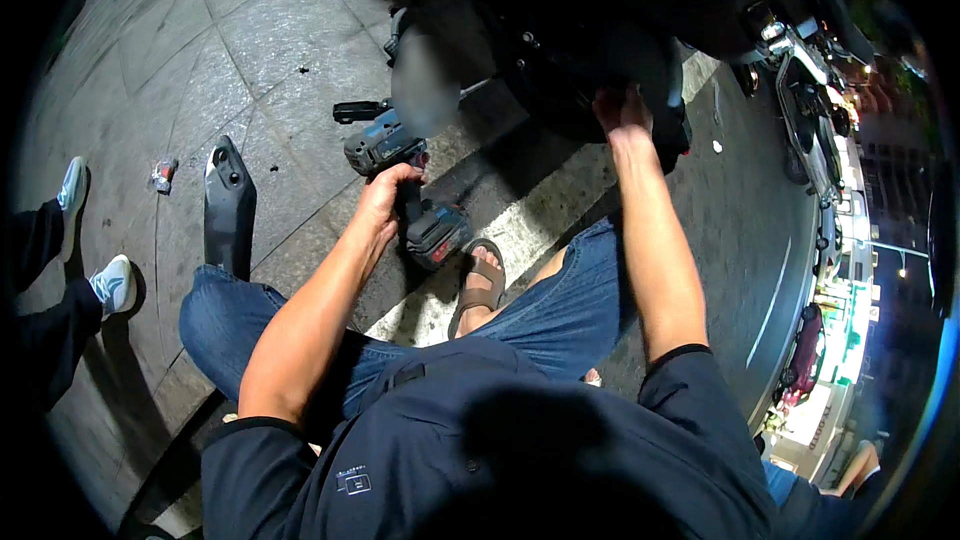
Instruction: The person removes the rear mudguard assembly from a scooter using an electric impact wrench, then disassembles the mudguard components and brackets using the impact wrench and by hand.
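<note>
My left hand (390, 190) grips the handle of a blue and black cordless power tool (375, 150) with a battery pack (438, 238) at its base; a blurred patch hides part of what lies beyond its head. At upper right, my right hand (625, 115) reaches into the shadowed underside of a dark scooter or motorbike (560, 50), fingers curled on something I cannot make out. A long dark plastic piece (225, 220) lies left of the tool, beside my left knee.
Someone's feet in pale sneakers (112, 285) stand at left on paving (160, 60), near a small crumpled item (163, 176). My sandaled foot (482, 275) rests on a white painted strip (545, 200). Rightward are a road (760, 270), parked scooters (808, 125), a red car (800, 355) and another person's arm (855, 470).
</note>
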Tool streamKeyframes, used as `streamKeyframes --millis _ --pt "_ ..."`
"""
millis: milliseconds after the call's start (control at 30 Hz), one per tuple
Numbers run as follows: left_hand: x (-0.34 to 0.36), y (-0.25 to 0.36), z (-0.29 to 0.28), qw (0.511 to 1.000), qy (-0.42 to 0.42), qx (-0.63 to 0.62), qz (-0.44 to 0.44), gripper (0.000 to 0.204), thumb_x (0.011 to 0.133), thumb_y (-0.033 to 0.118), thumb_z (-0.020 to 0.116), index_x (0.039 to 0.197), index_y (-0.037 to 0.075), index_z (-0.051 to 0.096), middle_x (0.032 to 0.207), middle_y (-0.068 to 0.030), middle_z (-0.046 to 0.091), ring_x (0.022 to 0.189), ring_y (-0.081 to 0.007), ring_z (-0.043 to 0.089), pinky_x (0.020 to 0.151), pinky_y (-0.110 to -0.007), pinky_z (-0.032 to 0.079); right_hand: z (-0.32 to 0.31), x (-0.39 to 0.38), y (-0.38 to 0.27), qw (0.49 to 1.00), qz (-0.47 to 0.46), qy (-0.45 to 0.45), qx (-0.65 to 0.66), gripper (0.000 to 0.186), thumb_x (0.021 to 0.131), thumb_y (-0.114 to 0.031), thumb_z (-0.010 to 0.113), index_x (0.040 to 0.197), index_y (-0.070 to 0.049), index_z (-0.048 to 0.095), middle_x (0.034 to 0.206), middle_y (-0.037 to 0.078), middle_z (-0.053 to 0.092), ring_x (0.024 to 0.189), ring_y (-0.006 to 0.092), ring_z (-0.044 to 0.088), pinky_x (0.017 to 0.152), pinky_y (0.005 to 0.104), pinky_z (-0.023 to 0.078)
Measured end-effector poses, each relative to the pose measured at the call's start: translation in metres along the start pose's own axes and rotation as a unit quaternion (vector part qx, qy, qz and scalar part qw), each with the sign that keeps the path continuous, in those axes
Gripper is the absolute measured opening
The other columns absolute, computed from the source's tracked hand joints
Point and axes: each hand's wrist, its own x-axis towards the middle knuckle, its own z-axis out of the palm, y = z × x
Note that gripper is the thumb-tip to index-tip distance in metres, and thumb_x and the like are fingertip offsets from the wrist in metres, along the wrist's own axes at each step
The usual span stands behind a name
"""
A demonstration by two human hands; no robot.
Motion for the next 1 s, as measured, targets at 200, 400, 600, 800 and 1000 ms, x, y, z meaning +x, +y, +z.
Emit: streamKeyframes --millis 200,400,600,800,1000 --pt "0.006 -0.004 -0.014 0.998 0.058 0.009 -0.028 0.015 0.067 0.010 0.063 0.081 0.005 0.062 0.074 -0.0047 0.059 0.067 -0.0170 0.056 0.063 -0.028 0.046 -0.024 -0.057 -0.098 0.936 -0.002 -0.184 -0.300 0.026 0.090 -0.029 0.055 0.100 -0.006 0.059 0.092 0.009 0.065 0.086 0.0208 0.062 0.074 0.0341 0.049" --pt "0.012 -0.012 -0.033 0.996 0.041 0.076 -0.037 0.031 0.068 0.014 0.063 0.098 0.007 0.062 0.085 -0.0026 0.060 0.078 -0.0163 0.056 0.072 -0.028 0.043 -0.129 -0.003 -0.136 0.814 -0.194 -0.098 -0.539 0.043 0.084 -0.031 0.064 0.115 -0.003 0.054 0.110 0.012 0.058 0.102 0.0209 0.056 0.082 0.0337 0.046" --pt "0.007 -0.009 -0.060 0.990 0.086 0.110 -0.020 0.029 0.066 0.013 0.064 0.094 0.006 0.063 0.084 -0.0036 0.062 0.078 -0.0173 0.057 0.072 -0.028 0.045 -0.107 0.018 -0.077 0.718 -0.310 -0.216 -0.584 0.083 0.065 -0.031 0.080 0.132 -0.003 0.039 0.124 0.018 0.050 0.118 0.0295 0.046 0.099 0.0397 0.037" --pt "0.010 -0.017 -0.084 0.969 0.176 0.158 -0.069 0.025 0.063 0.013 0.064 0.088 0.007 0.064 0.073 -0.0036 0.059 0.065 -0.0176 0.055 0.060 -0.029 0.044 -0.086 0.002 -0.092 0.656 -0.312 -0.243 -0.643 0.088 0.058 -0.032 0.083 0.130 -0.004 0.041 0.120 0.017 0.054 0.113 0.0314 0.051 0.097 0.0407 0.040" --pt "0.016 -0.027 -0.070 0.974 0.157 0.155 -0.058 0.026 0.063 0.012 0.064 0.088 0.006 0.064 0.072 -0.0048 0.060 0.062 -0.0180 0.056 0.058 -0.029 0.045 -0.103 0.015 -0.090 0.671 -0.351 -0.249 -0.604 0.084 0.057 -0.035 0.082 0.126 -0.004 0.045 0.118 0.019 0.055 0.113 0.0317 0.052 0.095 0.0420 0.041"
